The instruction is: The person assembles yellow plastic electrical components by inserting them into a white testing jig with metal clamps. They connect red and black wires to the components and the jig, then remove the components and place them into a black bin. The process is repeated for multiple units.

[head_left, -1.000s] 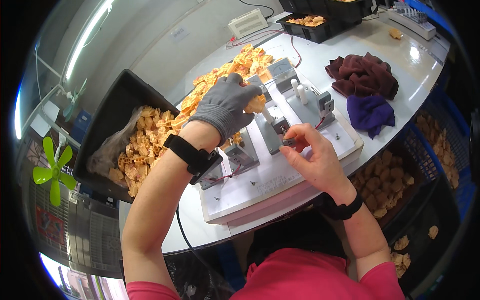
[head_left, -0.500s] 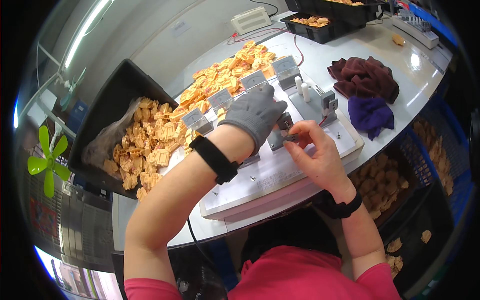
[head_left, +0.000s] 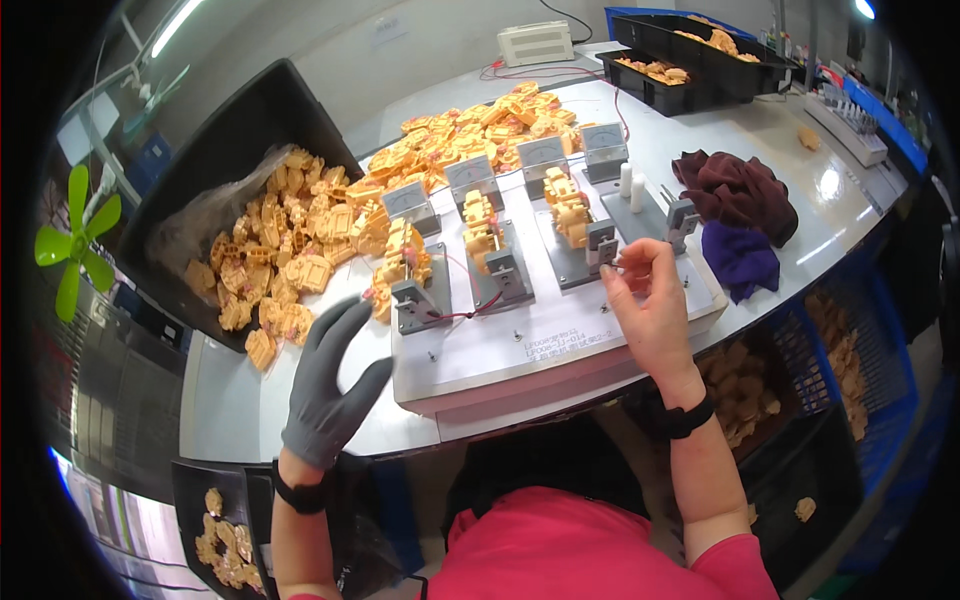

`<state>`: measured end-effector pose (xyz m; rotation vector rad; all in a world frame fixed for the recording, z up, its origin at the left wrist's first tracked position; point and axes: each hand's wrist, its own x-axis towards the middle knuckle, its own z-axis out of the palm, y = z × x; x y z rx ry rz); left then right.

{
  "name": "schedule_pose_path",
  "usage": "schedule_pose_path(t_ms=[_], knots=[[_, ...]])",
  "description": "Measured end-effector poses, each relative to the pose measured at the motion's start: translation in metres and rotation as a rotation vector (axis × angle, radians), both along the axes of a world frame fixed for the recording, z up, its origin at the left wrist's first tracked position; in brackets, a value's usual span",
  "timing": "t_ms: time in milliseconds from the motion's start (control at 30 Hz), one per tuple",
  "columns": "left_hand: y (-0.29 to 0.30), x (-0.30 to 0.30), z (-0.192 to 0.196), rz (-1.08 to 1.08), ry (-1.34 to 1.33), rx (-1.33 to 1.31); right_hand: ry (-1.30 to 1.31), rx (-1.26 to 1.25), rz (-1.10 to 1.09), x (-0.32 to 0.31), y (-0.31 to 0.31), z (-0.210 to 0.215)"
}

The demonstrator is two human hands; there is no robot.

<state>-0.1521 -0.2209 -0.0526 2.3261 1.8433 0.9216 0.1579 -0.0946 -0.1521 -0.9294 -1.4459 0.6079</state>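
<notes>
Loading the test fixture (head_left: pixel 560 330): gloved left hand (head_left: pixel 330 385) spread, empty, at 9 o'clock; bare right hand (head_left: pixel 645 300) pinches the fourth clamp (head_left: pixel 603 243). Next likely needs another orange part (head_left: pixel 300 272).

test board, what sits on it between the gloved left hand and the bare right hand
In the head view, between the left hand and right hand, the white test board carries two grey clamp fixtures loaded with orange plastic parts.
</notes>
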Motion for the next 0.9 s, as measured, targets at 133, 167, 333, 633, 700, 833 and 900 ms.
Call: schedule_pose_path(t_ms=[133,167,333,633,700,833,900], knots=[[-0.059,-0.048,-0.072,0.304,-0.407,-0.088,-0.106,-0.083,0.047,0.0,-0.004,0.01],[-0.064,-0.05,-0.08,0.328,-0.424,-0.083,-0.093,-0.067,0.058,-0.001,-0.002,0.009],[-0.064,-0.06,-0.123,0.378,-0.518,-0.074,-0.302,-0.084,0.052,0.011,-0.005,0.018],[-0.043,-0.059,-0.151,0.559,-0.409,0.069,-0.668,-0.077,0.123,0.014,-0.013,0.025],[-0.043,-0.057,-0.153,0.56,-0.384,0.134,-0.687,-0.074,0.119,0.016,-0.014,0.026],[-0.042,-0.055,-0.149,0.541,-0.367,0.156,-0.658,-0.129,0.118,0.018,-0.014,0.029],[-0.042,-0.054,-0.149,0.541,-0.358,0.161,-0.646,-0.145,0.115,0.016,-0.014,0.029]])
